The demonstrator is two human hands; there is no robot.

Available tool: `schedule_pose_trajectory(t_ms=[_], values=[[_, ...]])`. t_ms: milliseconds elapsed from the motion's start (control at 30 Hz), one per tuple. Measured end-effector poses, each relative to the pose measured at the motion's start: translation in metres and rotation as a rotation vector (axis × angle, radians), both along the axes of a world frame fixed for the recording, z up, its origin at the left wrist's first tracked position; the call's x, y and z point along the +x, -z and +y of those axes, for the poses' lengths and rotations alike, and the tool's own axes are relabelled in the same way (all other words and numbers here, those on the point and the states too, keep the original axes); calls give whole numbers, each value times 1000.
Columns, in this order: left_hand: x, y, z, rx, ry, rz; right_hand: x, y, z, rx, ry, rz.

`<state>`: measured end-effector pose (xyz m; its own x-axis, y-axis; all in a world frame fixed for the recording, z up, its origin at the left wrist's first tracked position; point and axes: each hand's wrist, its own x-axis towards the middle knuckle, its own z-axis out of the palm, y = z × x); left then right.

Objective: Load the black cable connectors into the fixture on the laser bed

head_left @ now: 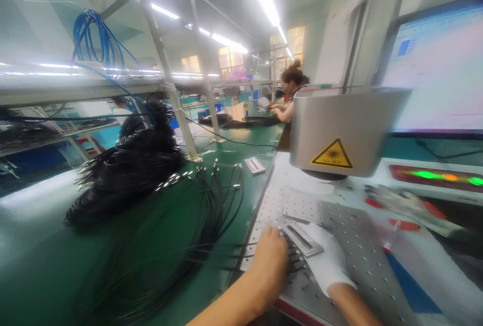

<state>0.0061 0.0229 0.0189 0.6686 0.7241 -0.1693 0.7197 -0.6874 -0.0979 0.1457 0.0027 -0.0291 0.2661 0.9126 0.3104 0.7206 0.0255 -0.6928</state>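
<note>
Loads of black cable [124, 175] piled on your green worktop [41, 245], laser head [339, 130] hanging over the perforated plate [350, 235]. Your bare left hand [269, 260] presses flat on the cable ends [294, 258], gloved right hand [326, 260] steadies the small metal fixture [302, 238]; neither grips anything. Looks like you're seating connectors, so next comes careful lining up.

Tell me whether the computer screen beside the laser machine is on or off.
On. The screen glows bright with a window and a blue patch showing; its text is too blurred to read.
</note>
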Motion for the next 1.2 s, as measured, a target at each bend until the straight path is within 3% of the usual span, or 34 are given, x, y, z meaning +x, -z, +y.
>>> schedule_pose_trajectory(t_ms=[167,367,467,533,700,867,1033,1200], values=[[4,-3,-4,-4,-12,47,0,4,2,-28,-42,54],[-9,-15,-5,11,-80,-64,24,-13,-2,-128,-160,78],[-23,-20,-8,55,-164,-192,49,-19,-17,-168,-90,39],[-32,-21,-10,78,-181,-226,56,-19,-33,-115,-20,-51],[-46,-28,-23,71,-226,-203,22,-14,-65,-14,19,-245],[-59,-34,-35,4,-318,-130,-21,1,-68,14,-33,-539],[-71,-23,-42,9,-300,-155,-20,20,-64,144,-10,-661],[-60,-5,-47,-14,-179,-205,-14,29,-65,274,-20,-650]])
